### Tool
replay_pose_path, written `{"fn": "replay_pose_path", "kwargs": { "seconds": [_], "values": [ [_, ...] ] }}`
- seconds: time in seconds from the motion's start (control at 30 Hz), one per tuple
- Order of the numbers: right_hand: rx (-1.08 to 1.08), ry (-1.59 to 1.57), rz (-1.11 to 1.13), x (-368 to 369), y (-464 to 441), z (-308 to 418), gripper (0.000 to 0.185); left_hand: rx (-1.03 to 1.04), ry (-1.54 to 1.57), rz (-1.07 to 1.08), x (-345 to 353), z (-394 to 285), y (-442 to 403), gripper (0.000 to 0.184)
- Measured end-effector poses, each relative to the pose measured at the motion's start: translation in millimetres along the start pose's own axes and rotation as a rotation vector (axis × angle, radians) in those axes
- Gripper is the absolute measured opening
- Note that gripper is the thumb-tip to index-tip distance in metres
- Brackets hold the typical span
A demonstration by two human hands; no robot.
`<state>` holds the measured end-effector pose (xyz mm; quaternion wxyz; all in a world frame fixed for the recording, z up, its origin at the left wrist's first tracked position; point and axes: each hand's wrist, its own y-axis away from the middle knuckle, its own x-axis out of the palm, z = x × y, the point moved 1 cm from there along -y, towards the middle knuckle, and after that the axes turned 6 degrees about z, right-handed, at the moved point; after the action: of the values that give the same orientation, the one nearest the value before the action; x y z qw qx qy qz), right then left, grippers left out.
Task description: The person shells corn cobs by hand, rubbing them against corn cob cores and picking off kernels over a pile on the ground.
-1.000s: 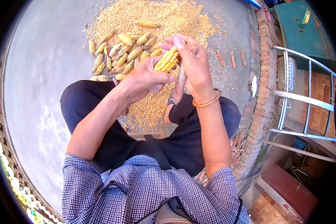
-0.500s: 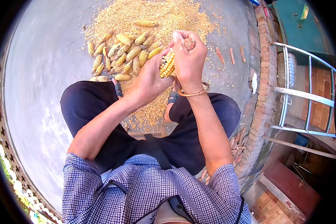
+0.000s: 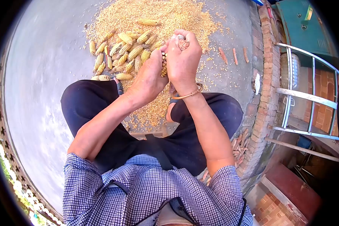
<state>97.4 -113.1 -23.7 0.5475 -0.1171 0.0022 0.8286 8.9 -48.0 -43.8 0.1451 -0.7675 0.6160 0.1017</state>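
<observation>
My left hand (image 3: 148, 77) is closed around an ear of corn (image 3: 164, 67), whose yellow and dark kernels show in the narrow gap between my hands. Pressed up against it, my right hand (image 3: 182, 62) is wrapped round a reddish bare corn cob (image 3: 183, 45), with only its end showing at the top of the fist. Both hands are above my knees, over a spread of loose corn kernels (image 3: 148, 115). Just beyond my left hand lies a pile of corn ears (image 3: 128, 54). Where the ear and the cob meet is hidden by my fingers.
A large heap of loose kernels (image 3: 169, 17) covers the floor ahead. Several stripped cobs (image 3: 235, 56) lie to the right, and more cobs (image 3: 240, 148) sit beside my right knee. A low brick edge (image 3: 267, 75) and a metal railing (image 3: 309, 94) run along the right side.
My hands have come closer together, the right one shifting slightly left. Less of the ear of corn shows between them now.
</observation>
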Motion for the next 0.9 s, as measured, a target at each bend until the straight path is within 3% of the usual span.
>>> {"fn": "replay_pose_path", "kwargs": {
  "seconds": [0.07,0.13,0.2,0.33,0.37,0.47,0.53,0.6,0.7,0.77,0.9],
  "values": [
    [-0.071,0.067,-0.063,-2.2,-5.1,-6.8,0.011,0.009,0.061,-0.015,2.8,-1.9,2.3,0.041],
    [0.014,0.060,-0.040,-5.2,-10.3,-1.9,0.011,-0.019,0.164,0.029,-0.7,-14.4,0.2,0.039],
    [0.121,-0.006,0.057,-14.7,-15.4,10.8,0.015,-0.227,0.464,0.167,-13.5,-32.4,-3.0,0.039],
    [0.131,-0.369,0.151,-18.2,-18.6,2.8,0.026,-0.377,0.830,0.233,-16.7,-30.3,-5.0,0.040],
    [0.076,-0.199,0.150,-23.2,-19.8,-0.8,0.033,-0.367,0.889,0.253,-16.7,-21.1,-3.4,0.039],
    [0.009,-0.119,0.158,-23.1,-11.4,10.9,0.035,-0.391,0.967,0.234,-18.8,-20.4,-2.4,0.053],
    [-0.366,0.216,0.192,-21.0,-5.5,7.9,0.033,-0.388,0.972,0.242,-20.7,-18.7,-1.9,0.055],
    [-0.551,0.374,0.226,-16.4,-1.4,6.9,0.030,-0.386,0.886,0.230,-22.5,-18.7,0.6,0.056],
    [-0.499,0.432,0.251,-15.9,-1.0,13.6,0.015,-0.358,0.652,0.211,-23.2,-23.2,2.1,0.055],
    [-0.302,0.358,0.179,-17.0,-3.1,10.9,0.012,-0.308,0.539,0.214,-20.1,-23.2,2.2,0.055],
    [-0.089,0.254,0.201,-17.6,-11.0,3.7,0.014,-0.379,0.722,0.264,-12.5,-22.8,2.6,0.053]
  ]
}}
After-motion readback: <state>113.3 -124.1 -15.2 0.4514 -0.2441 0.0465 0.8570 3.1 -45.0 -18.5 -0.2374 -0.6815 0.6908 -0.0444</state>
